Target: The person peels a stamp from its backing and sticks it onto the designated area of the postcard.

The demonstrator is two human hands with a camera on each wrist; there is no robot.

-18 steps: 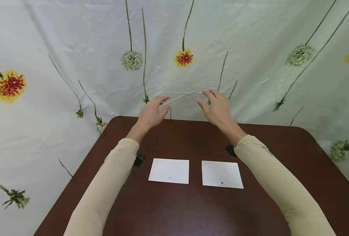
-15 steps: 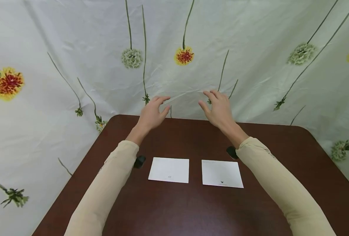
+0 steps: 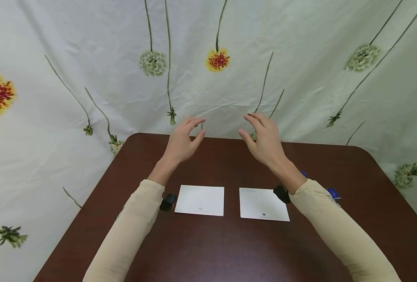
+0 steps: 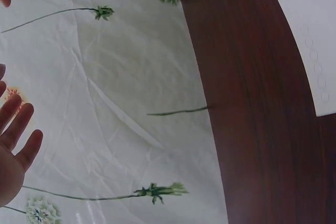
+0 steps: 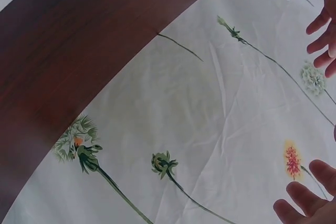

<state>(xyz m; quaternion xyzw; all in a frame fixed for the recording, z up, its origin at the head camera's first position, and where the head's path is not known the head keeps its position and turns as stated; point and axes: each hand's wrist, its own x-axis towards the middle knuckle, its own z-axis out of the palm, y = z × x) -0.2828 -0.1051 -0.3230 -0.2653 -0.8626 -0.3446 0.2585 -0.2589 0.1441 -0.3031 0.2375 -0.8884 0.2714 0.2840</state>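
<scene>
The left hand [image 3: 183, 141] and right hand [image 3: 264, 141] float with loose fingers, grabbing nothing, near the middle of the frame, while the left paper [image 3: 199, 199] and right paper [image 3: 261, 204] lie lower on the table [image 3: 208, 250], set apart (maybe so each hand gets one).

Dark red-brown tabletop [image 3: 208, 248], far corners rounded. White paper [image 3: 199, 200] laid flat; second white paper [image 3: 262, 205] set just right, gap left between. Blue stuff [image 3: 333, 193] partly hidden farther right.

Left grip [image 3: 182, 141] and right grip [image 3: 266, 141] hover (apart); two white sheets [image 3: 199, 197] [image 3: 261, 203] lie flat.
</scene>
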